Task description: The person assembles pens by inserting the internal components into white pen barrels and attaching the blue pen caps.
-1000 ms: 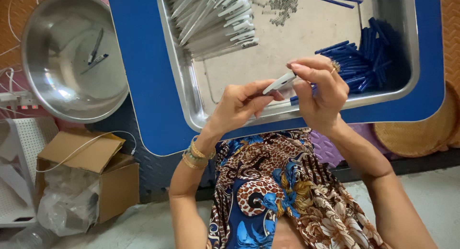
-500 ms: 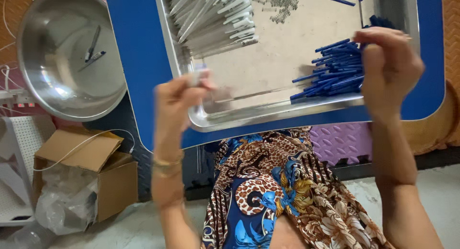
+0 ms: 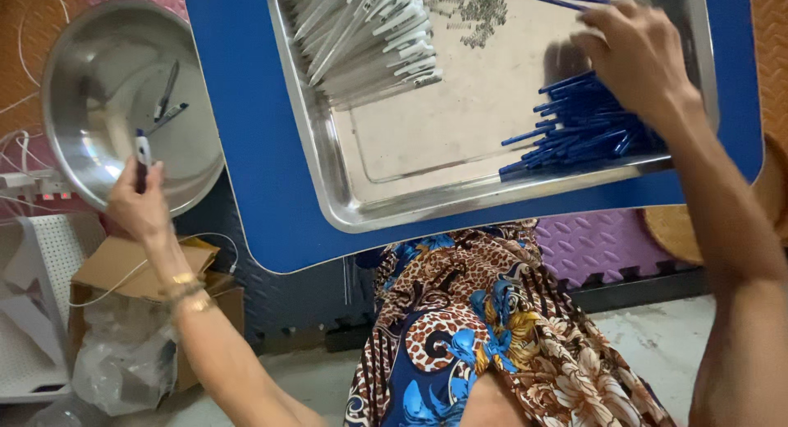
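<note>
My left hand (image 3: 141, 204) is at the near rim of a round steel bowl (image 3: 90, 140) on the left and holds an assembled pen (image 3: 142, 154) upright over it. Two finished pens (image 3: 167, 101) lie inside the bowl. My right hand (image 3: 639, 56) is over the far right of a steel tray (image 3: 361, 204), fingers curled just above a heap of blue pen refills (image 3: 584, 130); whether it pinches anything is unclear. White pen barrels (image 3: 365, 37) are piled at the tray's far left and small springs (image 3: 472, 8) lie at its far middle.
The tray rests on a blue tabletop (image 3: 246, 148). Below left stand a cardboard box (image 3: 131, 271) with clear plastic bags (image 3: 123, 361) and a white rack (image 3: 29, 312). Cables trail at the left. A woven round mat (image 3: 681, 230) lies right. My patterned clothing (image 3: 492, 328) fills the bottom centre.
Both hands were together over the tray's near edge working on a pen. The left hand has carried the pen left to the bowl; the right hand has moved up to the blue refills.
</note>
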